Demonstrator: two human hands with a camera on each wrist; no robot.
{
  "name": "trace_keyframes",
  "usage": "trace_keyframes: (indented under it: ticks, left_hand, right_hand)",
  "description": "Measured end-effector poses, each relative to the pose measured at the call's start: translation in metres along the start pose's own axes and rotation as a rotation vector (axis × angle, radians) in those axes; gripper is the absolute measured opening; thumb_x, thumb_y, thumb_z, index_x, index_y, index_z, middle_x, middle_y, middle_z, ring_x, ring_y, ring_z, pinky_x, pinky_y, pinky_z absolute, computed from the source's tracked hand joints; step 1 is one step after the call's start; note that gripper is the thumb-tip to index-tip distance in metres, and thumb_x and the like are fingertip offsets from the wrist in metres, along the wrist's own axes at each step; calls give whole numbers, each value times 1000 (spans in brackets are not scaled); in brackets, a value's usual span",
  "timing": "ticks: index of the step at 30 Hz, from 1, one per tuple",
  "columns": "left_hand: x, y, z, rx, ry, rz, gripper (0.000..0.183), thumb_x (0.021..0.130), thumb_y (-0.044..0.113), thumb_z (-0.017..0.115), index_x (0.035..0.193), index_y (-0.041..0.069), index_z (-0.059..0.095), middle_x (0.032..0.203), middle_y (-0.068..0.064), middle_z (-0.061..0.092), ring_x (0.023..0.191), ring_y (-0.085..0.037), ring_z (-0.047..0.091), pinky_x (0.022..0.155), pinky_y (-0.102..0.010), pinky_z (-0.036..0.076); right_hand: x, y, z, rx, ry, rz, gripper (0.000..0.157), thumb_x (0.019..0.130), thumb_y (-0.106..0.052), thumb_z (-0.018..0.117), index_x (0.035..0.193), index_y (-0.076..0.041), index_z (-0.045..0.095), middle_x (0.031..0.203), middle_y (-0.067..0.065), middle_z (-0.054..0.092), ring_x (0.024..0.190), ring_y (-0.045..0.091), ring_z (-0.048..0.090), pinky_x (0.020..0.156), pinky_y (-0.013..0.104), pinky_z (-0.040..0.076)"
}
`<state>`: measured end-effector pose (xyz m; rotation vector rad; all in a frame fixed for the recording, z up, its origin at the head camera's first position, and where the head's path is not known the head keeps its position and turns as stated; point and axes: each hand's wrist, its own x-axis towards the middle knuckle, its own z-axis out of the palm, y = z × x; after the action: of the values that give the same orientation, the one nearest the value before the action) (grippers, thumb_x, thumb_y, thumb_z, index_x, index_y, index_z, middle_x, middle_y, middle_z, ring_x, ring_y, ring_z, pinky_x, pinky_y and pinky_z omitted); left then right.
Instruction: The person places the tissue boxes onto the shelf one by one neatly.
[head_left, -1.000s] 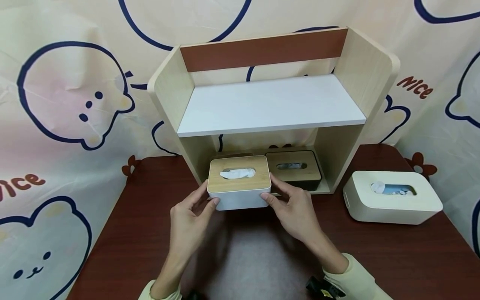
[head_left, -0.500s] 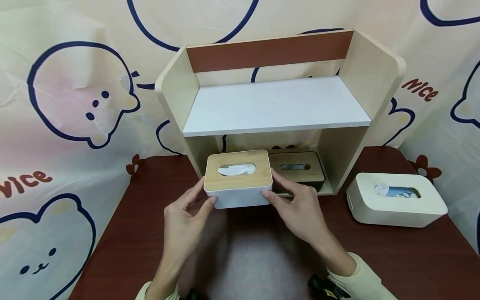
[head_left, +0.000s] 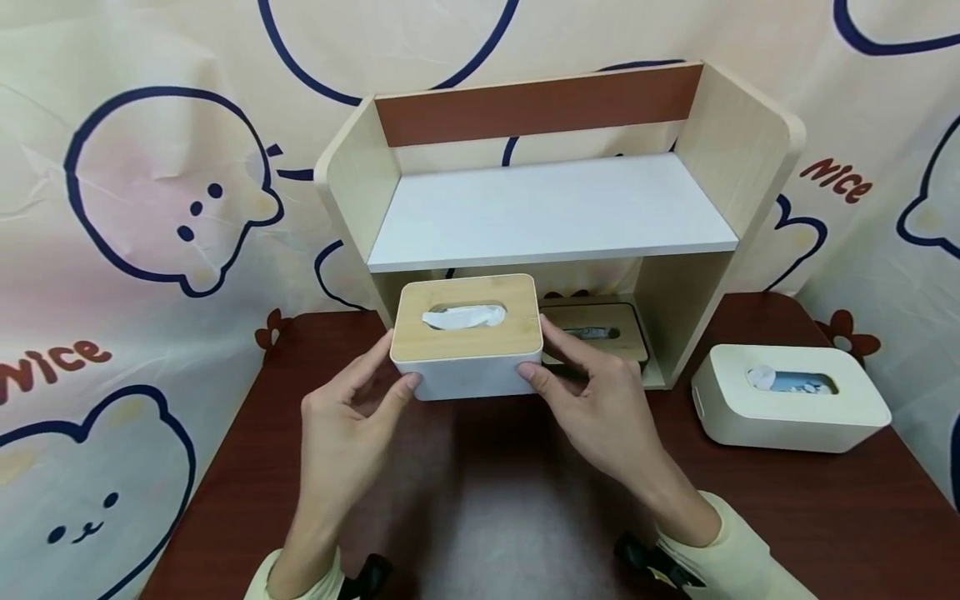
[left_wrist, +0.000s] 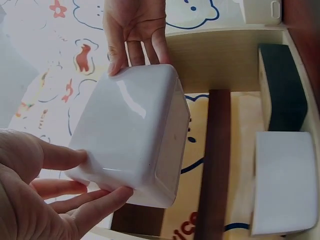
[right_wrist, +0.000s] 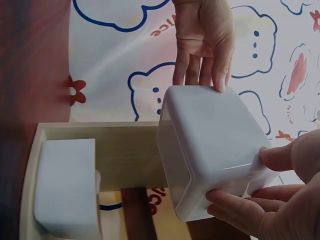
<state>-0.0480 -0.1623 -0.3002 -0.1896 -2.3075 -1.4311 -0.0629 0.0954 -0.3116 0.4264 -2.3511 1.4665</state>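
A tissue box [head_left: 480,377] with a white body and a light wooden lid is held up level in front of the shelf unit's lower compartment. White tissue [head_left: 465,317] shows in its oval slot. My left hand [head_left: 348,429] grips the box's left end, thumb on the front corner. At the opposite end, my right hand [head_left: 600,404] grips it likewise. Both wrist views show the white body [left_wrist: 117,120] from below, with fingers of my left hand [left_wrist: 55,195] and my right hand [right_wrist: 280,185] on its ends.
The shelf unit [head_left: 555,208] has a white upper board. In its lower compartment stand a dark green tissue box [left_wrist: 287,87] with a wooden lid and a white box [left_wrist: 285,185], the latter hidden in the head view. Another white tissue box [head_left: 787,400] stands on the table's right.
Both hands have lifted the tissue box and brought it slightly left; it looks larger in the head view. It now covers more of the dark green box behind. The head view shifted slightly.
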Motion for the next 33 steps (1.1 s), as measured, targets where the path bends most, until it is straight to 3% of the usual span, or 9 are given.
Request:
trace_keyframes:
  ticks: [8, 10, 12, 16, 18, 20, 22, 27, 33]
  left_hand:
    - [7, 20, -12, -1, 4, 7, 62, 94, 1, 81, 150, 21, 64, 149, -3, 67, 123, -20, 73, 90, -20, 58]
    - [9, 25, -15, -6, 11, 16, 62, 94, 1, 81, 150, 21, 64, 149, -3, 67, 122, -18, 73, 91, -19, 58]
    - [10, 30, -18, -17, 20, 25, 62, 94, 1, 81, 150, 21, 64, 148, -3, 68, 122, -16, 73, 92, -19, 57]
    - [14, 42, -23, -22, 32, 40, 61, 96, 3, 79, 151, 23, 63, 148, -3, 68, 125, -16, 72, 93, -19, 57]
    - [18, 48, -26, -23, 39, 48, 60, 96, 4, 79, 151, 24, 62, 147, -3, 68, 126, -16, 72, 94, -19, 57]
    - [22, 54, -28, -36, 45, 61, 59, 97, 4, 78, 150, 25, 63, 146, -1, 69, 125, -16, 72, 93, -20, 58]
    - [28, 59, -30, -48, 51, 77, 58, 97, 4, 78, 149, 25, 64, 146, 2, 69, 124, -16, 73, 94, -21, 58]
    - [44, 67, -31, -78, 57, 97, 54, 98, 6, 77, 146, 28, 66, 145, 7, 70, 124, -17, 74, 95, -23, 59]
    - [61, 70, -29, -128, 69, 94, 52, 99, 6, 77, 144, 30, 67, 143, 2, 72, 124, -20, 74, 93, -26, 61]
  right_hand:
    - [4, -19, -4, -3, 30, -77, 61, 97, -20, 83, 153, -17, 59, 146, 3, 66, 91, 2, 71, 55, 16, 53]
    - [5, -24, -6, -6, 37, -96, 60, 97, -20, 83, 152, -16, 59, 147, 3, 66, 95, 0, 71, 56, 16, 54]
    - [7, -30, -9, -18, 46, -118, 59, 97, -19, 82, 152, -15, 60, 147, 3, 66, 80, -1, 70, 50, 16, 50]
    - [14, -43, -15, -32, 65, -171, 58, 97, -16, 82, 151, -13, 61, 147, 4, 66, 103, 4, 74, 55, 15, 56]
    - [19, -49, -18, -26, 65, -190, 58, 97, -15, 82, 151, -12, 60, 146, 4, 66, 121, 9, 71, 67, 16, 61]
    - [24, -55, -21, -20, 61, -204, 59, 98, -14, 81, 152, -11, 59, 146, 5, 66, 128, 12, 69, 77, 18, 63]
    - [29, -59, -23, -18, 57, -215, 59, 98, -14, 81, 152, -9, 58, 145, 7, 67, 129, 14, 69, 84, 21, 63]
    - [46, -66, -29, -34, 49, -232, 59, 98, -13, 81, 152, -8, 58, 147, 8, 65, 128, 14, 70, 86, 25, 64]
    - [66, -67, -31, -26, 45, -233, 59, 99, -13, 79, 154, -8, 56, 152, 7, 62, 133, 17, 66, 93, 37, 63]
